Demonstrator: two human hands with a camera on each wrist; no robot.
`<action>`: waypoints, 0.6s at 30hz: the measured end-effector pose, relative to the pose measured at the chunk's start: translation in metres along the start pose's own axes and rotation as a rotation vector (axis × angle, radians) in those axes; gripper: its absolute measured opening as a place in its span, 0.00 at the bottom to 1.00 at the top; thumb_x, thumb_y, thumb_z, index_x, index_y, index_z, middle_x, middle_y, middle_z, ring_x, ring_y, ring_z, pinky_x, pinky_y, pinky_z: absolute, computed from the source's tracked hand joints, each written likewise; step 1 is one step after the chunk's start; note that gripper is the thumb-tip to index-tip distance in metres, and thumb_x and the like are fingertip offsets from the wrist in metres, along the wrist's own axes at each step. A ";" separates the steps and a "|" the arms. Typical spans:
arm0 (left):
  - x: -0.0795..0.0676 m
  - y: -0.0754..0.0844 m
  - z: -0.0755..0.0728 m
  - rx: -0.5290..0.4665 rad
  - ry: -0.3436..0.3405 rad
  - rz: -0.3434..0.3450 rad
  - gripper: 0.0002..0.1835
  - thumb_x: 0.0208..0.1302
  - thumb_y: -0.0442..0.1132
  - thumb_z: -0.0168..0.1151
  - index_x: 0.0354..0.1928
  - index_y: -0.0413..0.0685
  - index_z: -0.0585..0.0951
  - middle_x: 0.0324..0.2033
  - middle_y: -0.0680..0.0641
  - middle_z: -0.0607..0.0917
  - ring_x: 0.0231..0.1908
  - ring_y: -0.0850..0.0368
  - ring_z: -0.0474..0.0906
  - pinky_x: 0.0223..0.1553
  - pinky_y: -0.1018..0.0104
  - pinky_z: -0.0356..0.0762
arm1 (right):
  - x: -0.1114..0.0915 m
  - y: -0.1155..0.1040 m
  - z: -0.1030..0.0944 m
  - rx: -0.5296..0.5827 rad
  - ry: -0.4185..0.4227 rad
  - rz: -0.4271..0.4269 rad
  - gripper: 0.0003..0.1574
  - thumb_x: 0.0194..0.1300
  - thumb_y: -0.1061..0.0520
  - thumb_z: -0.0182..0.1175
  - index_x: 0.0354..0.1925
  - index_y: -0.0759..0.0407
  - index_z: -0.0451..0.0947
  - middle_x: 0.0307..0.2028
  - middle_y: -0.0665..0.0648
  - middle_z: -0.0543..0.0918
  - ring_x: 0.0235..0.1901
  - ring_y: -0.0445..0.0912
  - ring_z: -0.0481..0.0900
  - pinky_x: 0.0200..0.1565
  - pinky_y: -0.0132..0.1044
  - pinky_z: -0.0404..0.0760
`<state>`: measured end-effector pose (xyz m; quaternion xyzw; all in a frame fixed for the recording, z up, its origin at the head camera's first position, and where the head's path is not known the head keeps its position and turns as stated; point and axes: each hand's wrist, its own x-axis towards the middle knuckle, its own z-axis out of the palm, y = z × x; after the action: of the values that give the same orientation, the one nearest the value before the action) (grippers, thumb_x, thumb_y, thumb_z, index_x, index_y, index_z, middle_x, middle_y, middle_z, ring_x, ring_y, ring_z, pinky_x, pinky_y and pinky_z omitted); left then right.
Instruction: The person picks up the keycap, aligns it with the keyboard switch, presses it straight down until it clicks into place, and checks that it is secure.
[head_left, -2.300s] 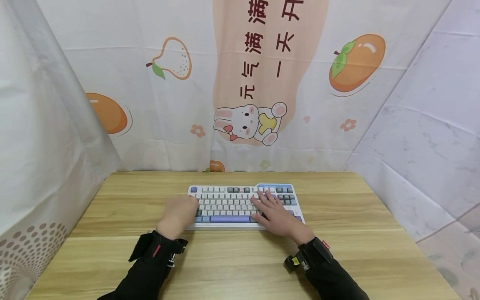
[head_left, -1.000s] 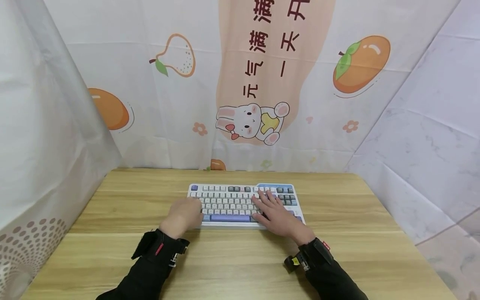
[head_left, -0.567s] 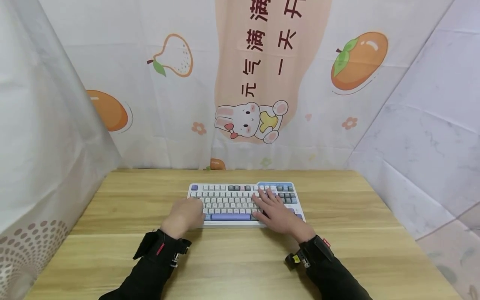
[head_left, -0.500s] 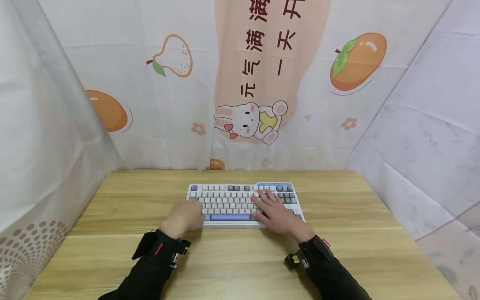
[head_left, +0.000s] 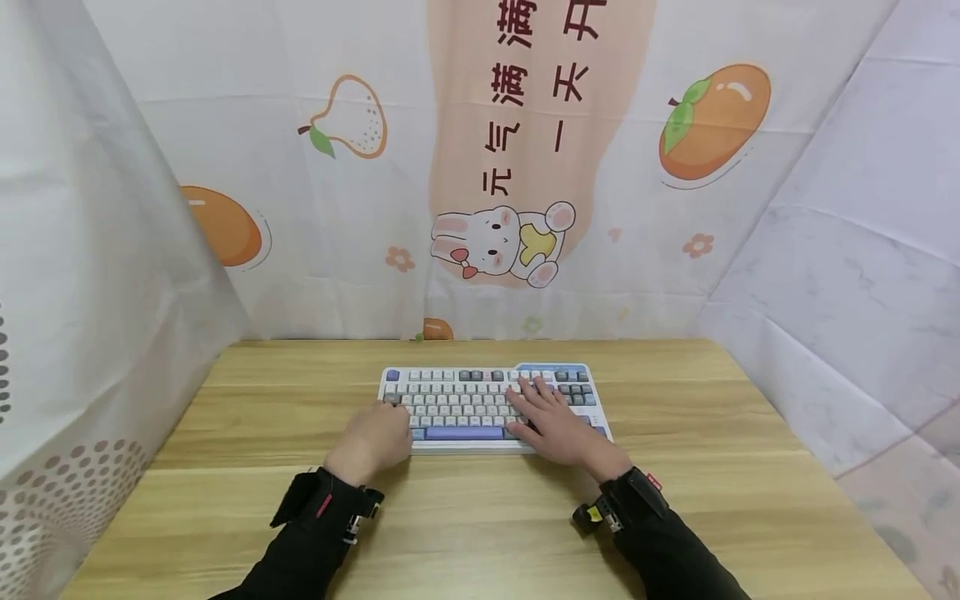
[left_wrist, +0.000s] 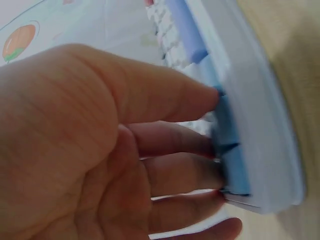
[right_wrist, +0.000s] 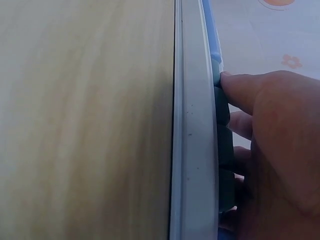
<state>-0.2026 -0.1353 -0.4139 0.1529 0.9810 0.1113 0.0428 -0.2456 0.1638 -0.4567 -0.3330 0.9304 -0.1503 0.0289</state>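
Note:
A white compact keyboard (head_left: 450,410) with pale, grey, blue and purple keys lies on the wooden table. My left hand (head_left: 372,437) is over its lower left corner. In the left wrist view the thumb and fingertips touch the blue keys (left_wrist: 239,170) of the bottom row, with the fingers fairly straight. My right hand (head_left: 557,425) spreads its fingers over the right part of the keys, palm down. Close up, its thumb rests at the dark green bottom-row keys (right_wrist: 225,145) beside the purple space bar (head_left: 465,433). Some fingertips of the right hand are hidden behind keys.
The wooden table (head_left: 480,517) extends around the keyboard. A white cloth (head_left: 337,217) printed with fruit and a rabbit hangs behind it, with more cloth at both sides. Each wrist wears a black strap (head_left: 322,500) with a small camera.
My left hand has moved slightly down and right, from the keyboard's left side toward its lower left corner. The right hand stays in place on the keys. The head view shifts slightly.

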 end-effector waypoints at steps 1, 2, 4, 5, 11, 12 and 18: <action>0.001 0.000 0.002 -0.004 0.018 0.008 0.08 0.59 0.33 0.53 0.29 0.36 0.79 0.31 0.40 0.80 0.29 0.50 0.73 0.27 0.57 0.73 | 0.000 0.001 -0.001 -0.005 0.004 0.003 0.38 0.74 0.41 0.41 0.73 0.58 0.50 0.72 0.67 0.48 0.70 0.63 0.38 0.65 0.63 0.42; 0.001 -0.001 0.003 -0.010 0.037 0.015 0.08 0.59 0.34 0.53 0.32 0.35 0.80 0.33 0.39 0.80 0.30 0.50 0.73 0.28 0.56 0.74 | 0.000 0.003 -0.001 -0.005 0.007 0.005 0.38 0.74 0.41 0.41 0.73 0.58 0.51 0.72 0.67 0.48 0.70 0.63 0.38 0.65 0.63 0.42; 0.003 -0.005 0.005 -0.022 0.073 0.028 0.09 0.59 0.35 0.56 0.35 0.35 0.80 0.32 0.41 0.80 0.29 0.51 0.73 0.27 0.57 0.74 | 0.001 0.005 -0.004 -0.007 0.018 -0.001 0.38 0.74 0.41 0.41 0.73 0.58 0.52 0.72 0.67 0.49 0.70 0.63 0.39 0.64 0.63 0.43; 0.004 -0.008 0.006 -0.023 0.089 0.039 0.08 0.59 0.36 0.57 0.34 0.37 0.80 0.30 0.43 0.79 0.27 0.53 0.73 0.26 0.58 0.73 | 0.001 0.006 -0.005 -0.011 0.025 -0.007 0.38 0.74 0.41 0.42 0.73 0.58 0.52 0.72 0.67 0.50 0.70 0.64 0.40 0.64 0.64 0.43; -0.002 -0.038 0.007 0.004 0.278 0.165 0.13 0.61 0.40 0.61 0.44 0.40 0.82 0.36 0.42 0.84 0.35 0.49 0.80 0.37 0.53 0.79 | -0.001 0.011 -0.012 -0.045 0.116 0.007 0.38 0.73 0.39 0.43 0.72 0.56 0.55 0.71 0.65 0.55 0.70 0.64 0.43 0.63 0.67 0.39; -0.004 -0.044 0.006 0.018 0.331 0.178 0.17 0.61 0.42 0.61 0.49 0.40 0.81 0.42 0.39 0.84 0.41 0.45 0.80 0.41 0.49 0.78 | -0.003 0.013 -0.013 -0.043 0.139 0.021 0.38 0.72 0.39 0.43 0.72 0.55 0.56 0.71 0.65 0.55 0.70 0.63 0.42 0.63 0.66 0.37; -0.011 -0.071 -0.003 0.119 0.637 0.177 0.28 0.60 0.49 0.61 0.59 0.41 0.75 0.57 0.33 0.76 0.55 0.33 0.71 0.50 0.32 0.66 | -0.023 0.037 -0.027 -0.021 0.254 0.102 0.41 0.70 0.35 0.43 0.72 0.53 0.56 0.72 0.62 0.51 0.71 0.59 0.36 0.62 0.64 0.25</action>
<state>-0.2131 -0.2056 -0.4268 0.1973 0.9328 0.0992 -0.2848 -0.2547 0.2125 -0.4432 -0.2639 0.9438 -0.1799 -0.0848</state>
